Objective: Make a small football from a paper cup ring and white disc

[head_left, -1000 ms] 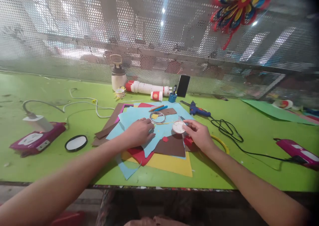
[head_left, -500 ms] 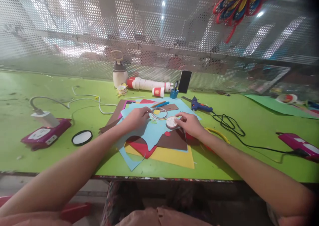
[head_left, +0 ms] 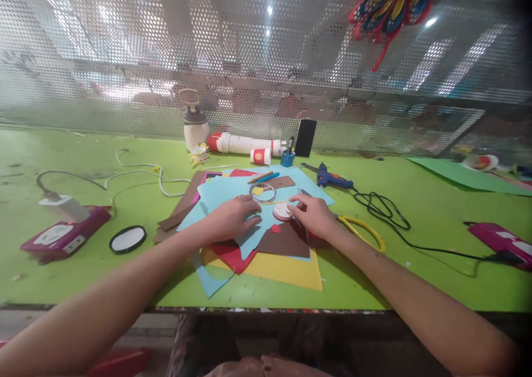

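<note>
A small white clock face (head_left: 283, 210) with a reddish edge is gripped at its right side by the thumb and fingers of my right hand (head_left: 312, 216). To its left, my left hand (head_left: 236, 217) hovers low over light blue paper (head_left: 220, 188), fingers apart and nothing visible in them. Just beyond my left fingertips lies a thin round metal ring (head_left: 262, 200), with a yellow scrap (head_left: 257, 190) inside its outline. Nearer to me, a small red piece (head_left: 275, 229) rests on a brown sheet (head_left: 286, 244).
A blue glue gun (head_left: 332, 177) lies at right, its black cord reaching a purple power strip (head_left: 501, 244). Yellow-handled scissors (head_left: 366, 230) sit by my right forearm. A black-rimmed disc (head_left: 128, 239) lies left. Behind are a paper cup (head_left: 260, 156), a phone (head_left: 305, 137) and a spray bottle (head_left: 196, 130).
My left hand has come away from the metal ring, moving down and toward the clock face. My right hand stays at the clock face. The view has shifted slightly.
</note>
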A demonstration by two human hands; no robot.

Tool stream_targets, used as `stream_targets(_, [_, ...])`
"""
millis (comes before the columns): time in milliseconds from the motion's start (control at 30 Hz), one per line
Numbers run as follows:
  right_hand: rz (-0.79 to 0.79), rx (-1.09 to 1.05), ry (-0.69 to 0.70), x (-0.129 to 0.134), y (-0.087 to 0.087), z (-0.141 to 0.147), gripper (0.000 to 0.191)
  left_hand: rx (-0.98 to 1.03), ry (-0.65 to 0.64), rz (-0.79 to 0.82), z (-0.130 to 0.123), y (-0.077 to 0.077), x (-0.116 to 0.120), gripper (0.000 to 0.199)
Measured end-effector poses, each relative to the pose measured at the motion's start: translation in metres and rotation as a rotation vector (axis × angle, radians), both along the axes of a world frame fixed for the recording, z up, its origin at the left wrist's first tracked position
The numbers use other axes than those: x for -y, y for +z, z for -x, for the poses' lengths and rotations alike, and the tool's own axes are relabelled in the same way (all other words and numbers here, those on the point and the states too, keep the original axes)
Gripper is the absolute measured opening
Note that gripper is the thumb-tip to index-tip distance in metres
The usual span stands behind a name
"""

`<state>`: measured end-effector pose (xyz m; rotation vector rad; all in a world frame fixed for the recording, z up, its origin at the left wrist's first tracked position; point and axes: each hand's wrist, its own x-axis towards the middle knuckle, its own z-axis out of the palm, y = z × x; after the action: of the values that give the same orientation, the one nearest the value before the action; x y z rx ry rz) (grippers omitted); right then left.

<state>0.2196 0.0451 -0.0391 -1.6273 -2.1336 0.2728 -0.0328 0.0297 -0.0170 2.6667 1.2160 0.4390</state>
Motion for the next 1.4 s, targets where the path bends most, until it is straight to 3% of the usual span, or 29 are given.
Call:
stream_targets(167, [-0.16,0.032,0.1,0.014,0.006,0.004,0.016,-0.039,-0.09,0.037,-0.003,0.003,0.008,0.029])
stream_targets(367, [-0.258,0.207,0.411,0.041,0.012,0.02,0.012,-0.085,-0.126,0.075,0.0,0.01,0.009,0.034])
stream_targets(500, [-0.292,0.345,0.457,0.049,0.011,0.025,0.015,-0.109,-0.099,0.066,0.003,0.01,0.008,0.036])
stream_targets(600, [-0.312,0.412,0.453,0.048,0.008,0.026,0.02,-0.122,-0.008,0.04,0.013,0.01,-0.003,0.034])
stream_targets(800, [-0.35,0.488,0.483,0.044,-0.002,0.026,0.024,-0.092,0.333,-0.073,0.052,0.015,-0.041,0.036])
stream_targets(933, [-0.379,0.476,0.492,0.042,-0.005,0.026,0.025,-0.122,0.41,-0.111,0.063,0.017,-0.051,0.035])
stream_targets(1100, [-0.387,0.423,0.458,0.038,-0.007,0.026,0.026,-0.174,0.275,-0.194,0.051,0.014,-0.038,0.029])
stream_targets(1300, [-0.328,0.315,0.426,0.033,-0.003,0.023,0.018,-0.19,-0.079,-0.115,0.021,0.004,-0.019,0.026])
stream_targets(1400, [-0.299,0.25,0.415,0.034,0.001,0.021,0.017,-0.183,-0.11,-0.123,0.012,-0.001,-0.017,0.023])
